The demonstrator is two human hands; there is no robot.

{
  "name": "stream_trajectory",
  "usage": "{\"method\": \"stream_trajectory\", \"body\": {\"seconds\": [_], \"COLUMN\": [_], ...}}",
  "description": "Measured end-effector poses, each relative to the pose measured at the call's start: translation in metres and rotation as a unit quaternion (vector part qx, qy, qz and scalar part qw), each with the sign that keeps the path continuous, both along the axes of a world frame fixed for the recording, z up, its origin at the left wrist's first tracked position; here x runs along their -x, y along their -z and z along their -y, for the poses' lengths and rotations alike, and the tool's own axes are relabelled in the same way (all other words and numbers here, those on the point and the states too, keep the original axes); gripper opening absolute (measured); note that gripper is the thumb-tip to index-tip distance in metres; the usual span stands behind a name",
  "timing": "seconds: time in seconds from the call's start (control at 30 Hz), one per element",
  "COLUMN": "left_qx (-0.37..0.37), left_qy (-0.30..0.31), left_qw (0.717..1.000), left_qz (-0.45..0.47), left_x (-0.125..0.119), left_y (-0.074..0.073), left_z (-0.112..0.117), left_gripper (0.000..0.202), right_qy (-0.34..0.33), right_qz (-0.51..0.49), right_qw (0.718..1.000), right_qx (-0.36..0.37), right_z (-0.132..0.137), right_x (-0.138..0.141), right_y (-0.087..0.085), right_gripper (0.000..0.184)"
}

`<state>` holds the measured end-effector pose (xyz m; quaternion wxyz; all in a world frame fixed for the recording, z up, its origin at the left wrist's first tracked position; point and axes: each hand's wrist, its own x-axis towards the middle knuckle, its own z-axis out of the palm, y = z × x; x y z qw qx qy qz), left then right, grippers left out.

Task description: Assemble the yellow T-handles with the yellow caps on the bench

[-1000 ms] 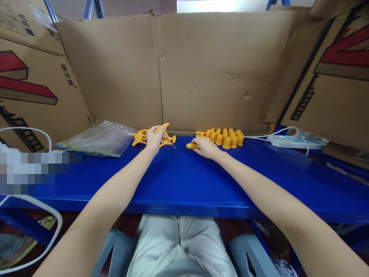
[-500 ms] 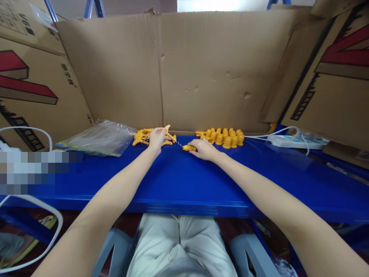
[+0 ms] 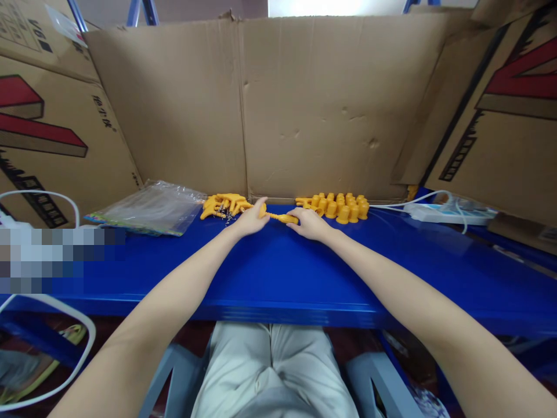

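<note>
My left hand (image 3: pixel 253 220) is closed around an orange-yellow plastic piece (image 3: pixel 262 210), mostly hidden by the fingers. My right hand (image 3: pixel 308 224) pinches a small rounded orange-yellow piece (image 3: pixel 288 219) just above the blue table. A thin yellow part (image 3: pixel 273 216) spans the gap between the hands; whether the two pieces are joined there I cannot tell. Left of my left hand lies a pile of orange-yellow branching plastic pieces (image 3: pixel 230 201) with small dark chains (image 3: pixel 227 216) among them. Several orange-yellow cup-shaped pieces (image 3: pixel 343 213) stand just beyond my right hand.
The blue table (image 3: pixel 278 273) backs onto a tall cardboard panel (image 3: pixel 304 104). Clear plastic bags (image 3: pixel 150 209) lie at the left. A white power strip (image 3: pixel 450 214) with a cable sits at the right. Large cardboard boxes (image 3: pixel 513 151) flank both sides.
My left hand has moved right and nearer, away from the pile, and its piece now reaches close to the one in my right hand. My right hand has barely moved.
</note>
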<state>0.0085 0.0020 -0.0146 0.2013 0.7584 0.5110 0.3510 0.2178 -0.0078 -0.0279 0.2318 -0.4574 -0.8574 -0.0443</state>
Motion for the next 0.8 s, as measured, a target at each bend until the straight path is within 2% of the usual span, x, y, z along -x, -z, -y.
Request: {"method": "stream_trajectory", "body": {"seconds": [0.1, 0.23, 0.37, 0.5, 0.57, 0.7, 0.8], "left_qx": [-0.075, -0.077, -0.064, -0.057, -0.046, -0.028, -0.033], "left_qy": [0.044, 0.018, -0.031, -0.035, -0.025, -0.01, -0.007], "left_qw": [0.979, 0.961, 0.95, 0.952, 0.956, 0.957, 0.954], "left_qz": [-0.182, -0.267, -0.303, -0.298, -0.289, -0.289, -0.299], "left_x": [0.002, 0.004, 0.004, 0.004, 0.005, 0.006, 0.005], "left_y": [0.008, 0.009, 0.005, 0.004, 0.004, 0.004, 0.003], "left_z": [0.0, 0.001, 0.005, 0.005, 0.003, 0.002, 0.004], "left_gripper": [0.052, 0.043, 0.033, 0.029, 0.026, 0.021, 0.021], "right_qy": [-0.012, -0.039, -0.064, -0.027, -0.008, -0.035, -0.04], "right_qz": [-0.011, -0.037, -0.06, -0.127, -0.164, -0.226, -0.249], "right_qw": [1.0, 0.998, 0.995, 0.987, 0.975, 0.942, 0.922], "right_qx": [0.006, 0.011, 0.042, 0.098, 0.151, 0.245, 0.295], "right_z": [-0.004, -0.011, -0.013, -0.013, -0.013, -0.014, -0.01], "right_x": [-0.006, -0.01, -0.007, -0.006, -0.009, -0.018, -0.021], "right_y": [0.003, 0.006, 0.006, 0.003, 0.002, -0.002, -0.007], "right_gripper": [0.03, 0.03, 0.031, 0.035, 0.037, 0.039, 0.024]}}
